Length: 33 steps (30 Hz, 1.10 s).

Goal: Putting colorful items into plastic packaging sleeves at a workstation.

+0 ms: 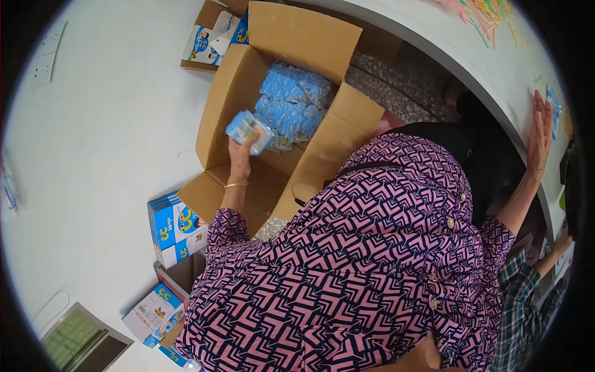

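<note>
My left hand (240, 160) is closed around a small bundle of blue-and-white striped packets (249, 131), held over the open cardboard box (304, 28). Inside that box lie rows of similar blue striped packets (294, 99) in clear wrapping, grouped toward the far side. My right hand (539, 139) is far off to the right, its fingers stretched out flat at the edge of the white table (421, 31). Just beyond its fingers a blue packet (554, 104) lies on the table.
Thin coloured sticks (489, 18) are scattered on the table at the top right. A smaller printed carton (204, 46) stands behind the box. Flat blue-and-white printed cartons (170, 224) lean by the white wall at left. Another person's plaid sleeve (519, 291) shows at lower right.
</note>
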### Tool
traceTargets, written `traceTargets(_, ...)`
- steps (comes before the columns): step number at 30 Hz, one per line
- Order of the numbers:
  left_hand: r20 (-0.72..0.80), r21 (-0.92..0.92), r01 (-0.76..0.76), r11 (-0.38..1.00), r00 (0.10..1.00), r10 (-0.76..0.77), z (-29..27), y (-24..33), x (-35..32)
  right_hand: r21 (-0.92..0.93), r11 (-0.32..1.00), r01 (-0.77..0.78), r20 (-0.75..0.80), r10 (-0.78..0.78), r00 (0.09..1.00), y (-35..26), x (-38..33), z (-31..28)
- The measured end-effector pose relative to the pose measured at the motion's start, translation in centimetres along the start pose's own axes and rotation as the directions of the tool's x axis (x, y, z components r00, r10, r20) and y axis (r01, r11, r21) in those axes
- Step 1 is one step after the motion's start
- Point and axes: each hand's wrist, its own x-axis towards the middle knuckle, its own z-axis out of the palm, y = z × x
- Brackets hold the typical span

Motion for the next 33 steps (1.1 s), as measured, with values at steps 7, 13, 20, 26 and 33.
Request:
traceTargets(7,0.021,0.014,0.352,0.936,0.936,-0.353,0.0,-9.5,-3.6,-0.056,0.998,0.016,0.023,-0.015,1.0,0.8,-0.1,-0.3)
traceTargets(13,-0.048,-0.104,0.26,0.96,0.963,-0.266,1.5,-17.3,0.8,-0.156,0.988,-0.019,0.005,0.02,1.0,0.9,0.7,0.7)
traceTargets(20,-0.058,0.087,-0.038,0.996,0.997,0.043,8.6,-18.4,6.0,-0.34,0.939,-0.049,-0.11,0.012,0.994,0.2,0.1,-0.6)
traceTargets(26,0.276,0.028,-0.271,0.962,0.927,0.253,29.8,-4.1,8.5,-0.374,0.927,0.009,-0.133,-0.064,0.989,0.1,-1.3,2.4)
traceTargets(33,0.397,0.143,-0.416,0.898,0.855,0.333,29.5,-5.0,7.7,-0.438,0.89,-0.124,-0.627,-0.204,0.752,-3.3,-0.6,-2.8)
